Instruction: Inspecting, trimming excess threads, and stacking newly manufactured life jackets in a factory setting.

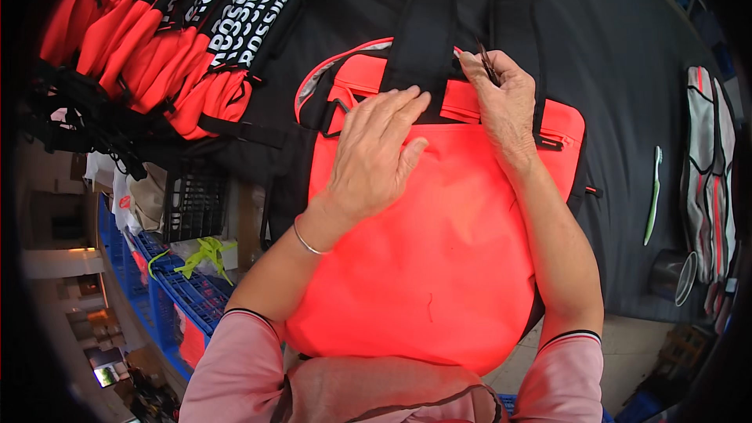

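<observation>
A bright coral-red backpack (423, 243) with black shoulder straps (423, 23) lies flat on a black-covered table, its lower end against my body. My left hand (376, 149) rests on its upper part, fingers stretched out beside the base of a strap, holding nothing. Near the top edge, between the straps, my right hand (505, 102) is closed around small dark thread snips (489, 64), with the pointed tips upward. Part of the snips is hidden inside the fingers. A short loose thread (429, 307) lies on the red panel.
Several red and black bags (180, 47) are stacked at the far left. On the right are a green-and-white toothbrush (653, 196), a dark cup (672, 276) on its side and a grey bag (709, 172). Blue crates (180, 286) and a black basket (194, 205) stand left, below the table.
</observation>
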A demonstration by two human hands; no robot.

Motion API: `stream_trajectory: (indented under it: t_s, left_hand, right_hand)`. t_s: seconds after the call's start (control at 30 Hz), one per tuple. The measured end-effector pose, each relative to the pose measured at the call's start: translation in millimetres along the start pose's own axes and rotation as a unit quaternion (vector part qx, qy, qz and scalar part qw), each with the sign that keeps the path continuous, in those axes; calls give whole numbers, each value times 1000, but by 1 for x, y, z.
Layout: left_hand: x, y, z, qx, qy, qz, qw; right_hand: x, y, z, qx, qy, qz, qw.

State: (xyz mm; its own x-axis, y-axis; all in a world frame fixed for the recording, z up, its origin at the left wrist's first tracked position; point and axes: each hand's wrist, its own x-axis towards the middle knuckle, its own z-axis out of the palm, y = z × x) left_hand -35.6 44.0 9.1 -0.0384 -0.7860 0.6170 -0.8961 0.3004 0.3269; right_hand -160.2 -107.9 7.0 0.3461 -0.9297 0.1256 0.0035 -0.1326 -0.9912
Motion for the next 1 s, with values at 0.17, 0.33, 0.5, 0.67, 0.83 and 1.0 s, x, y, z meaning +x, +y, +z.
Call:
stream_trajectory:
  t_s: [0.17,0.33,0.5,0.67,0.83,1.0]
  left_hand:
    - [-23,-5,-3,-6,-95,-13,995]
    - [-24,-1,-1,-32,-79,-21,996]
    - [-21,-7,-3,-3,-32,-24,999]
    - [9,-37,-40,251,142,-109,951]
    - [14,-55,-34,226,-14,-337,914]
    - [23,-67,-50,10,-133,-462,877]
  right_hand:
    - [-4,-14,-1,34,34,34,998]
    - [1,-1,2,-75,32,-7,997]
    - [-14,-3,12,-370,-71,-57,924]
    - [-13,3,12,-290,-30,-19,956]
    - [-25,-9,18,-96,-210,-42,972]
    - [-31,-18,17,-148,-424,13,894]
